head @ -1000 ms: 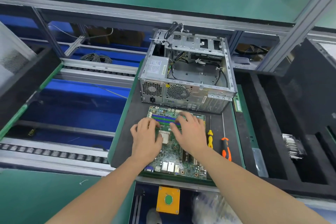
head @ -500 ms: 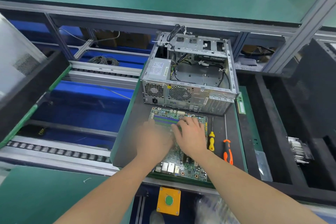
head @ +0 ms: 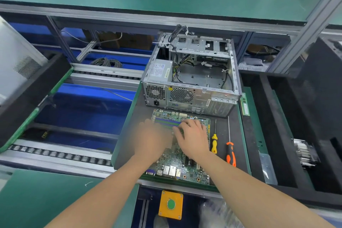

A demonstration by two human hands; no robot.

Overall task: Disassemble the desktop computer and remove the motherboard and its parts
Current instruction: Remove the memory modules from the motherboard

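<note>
Gone blurred with motion since a second ago at left hand (head: 153, 140), grip impossible to tell; with right hand (head: 192, 137) nearer, fingers (head: 185, 125) spread, tips down on slots (head: 166, 121) lying 9-to-3 across 12 o'clock end of board (head: 177, 164), flat on mat (head: 133, 135) at 6 o'clock of case (head: 192, 98).

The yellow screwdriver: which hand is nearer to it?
Right. The right hand rests on the motherboard, just left of the yellow screwdriver and not touching it. The left hand, blurred, is farther left.

Bare grey metal case (head: 187, 96), matt black mat (head: 129, 135), glossy plastic screwdriver handles (head: 214, 143)
</note>
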